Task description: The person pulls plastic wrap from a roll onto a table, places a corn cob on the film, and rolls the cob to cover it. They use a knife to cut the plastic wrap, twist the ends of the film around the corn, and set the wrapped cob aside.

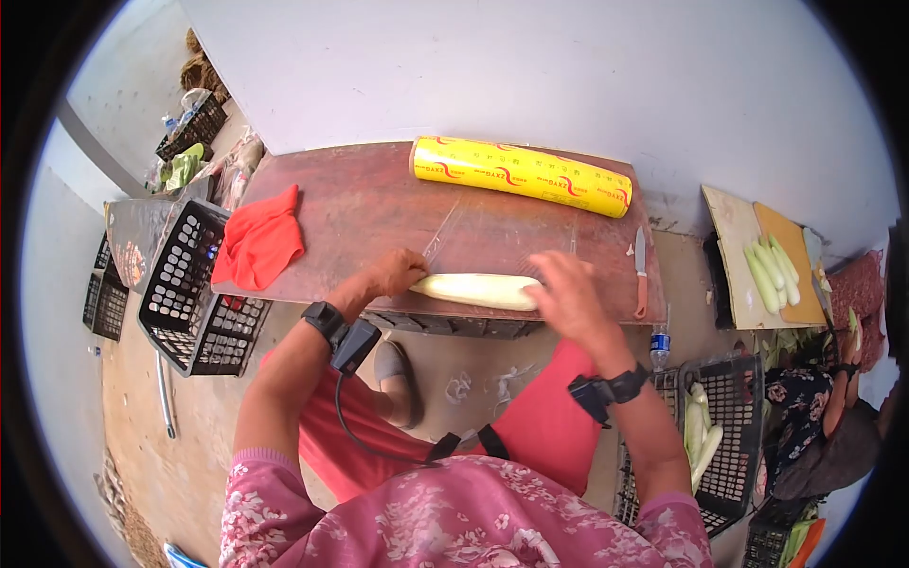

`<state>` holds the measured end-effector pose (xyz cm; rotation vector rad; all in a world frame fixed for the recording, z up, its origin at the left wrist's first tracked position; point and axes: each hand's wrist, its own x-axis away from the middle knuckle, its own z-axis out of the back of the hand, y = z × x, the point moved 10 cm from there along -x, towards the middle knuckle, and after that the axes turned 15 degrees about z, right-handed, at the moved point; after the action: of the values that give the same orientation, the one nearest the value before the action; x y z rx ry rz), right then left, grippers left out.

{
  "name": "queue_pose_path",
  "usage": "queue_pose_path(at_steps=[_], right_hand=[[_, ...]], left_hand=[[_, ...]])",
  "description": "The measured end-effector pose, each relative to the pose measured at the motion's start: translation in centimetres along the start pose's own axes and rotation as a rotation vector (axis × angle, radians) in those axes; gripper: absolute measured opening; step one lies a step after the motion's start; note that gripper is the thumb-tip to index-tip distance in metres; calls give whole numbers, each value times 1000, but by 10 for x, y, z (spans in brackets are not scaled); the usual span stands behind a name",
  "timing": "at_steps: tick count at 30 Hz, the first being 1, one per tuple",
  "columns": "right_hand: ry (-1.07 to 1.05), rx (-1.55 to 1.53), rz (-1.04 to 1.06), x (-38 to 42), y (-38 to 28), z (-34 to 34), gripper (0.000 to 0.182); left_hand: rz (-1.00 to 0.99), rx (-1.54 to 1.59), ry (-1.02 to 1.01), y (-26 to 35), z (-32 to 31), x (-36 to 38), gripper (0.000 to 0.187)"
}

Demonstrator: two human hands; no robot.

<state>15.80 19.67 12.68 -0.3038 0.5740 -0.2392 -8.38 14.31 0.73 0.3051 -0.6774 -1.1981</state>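
A long, pale, tapered vegetable lies crosswise near the front edge of the brown table. My left hand is closed around its narrow left end. At the thick right end is my right hand, slightly blurred, its fingers apart and its lower edge overlapping the vegetable's tip. Just behind the vegetable, thin strips of clear film run over the tabletop. A yellow printed roll of cling film rests along the table's back edge.
A knife lies at the table's right edge, a red cloth at the left. Black crates stand to the left; another crate with vegetables is at right. Several pale vegetables lie on a board beside another person.
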Motion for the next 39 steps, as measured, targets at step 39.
queue_pose_path(at_steps=[39], right_hand=[[-483, 19, -91, -10, -1, -90, 61]], left_hand=[[-101, -846, 285, 22, 17, 47, 13]])
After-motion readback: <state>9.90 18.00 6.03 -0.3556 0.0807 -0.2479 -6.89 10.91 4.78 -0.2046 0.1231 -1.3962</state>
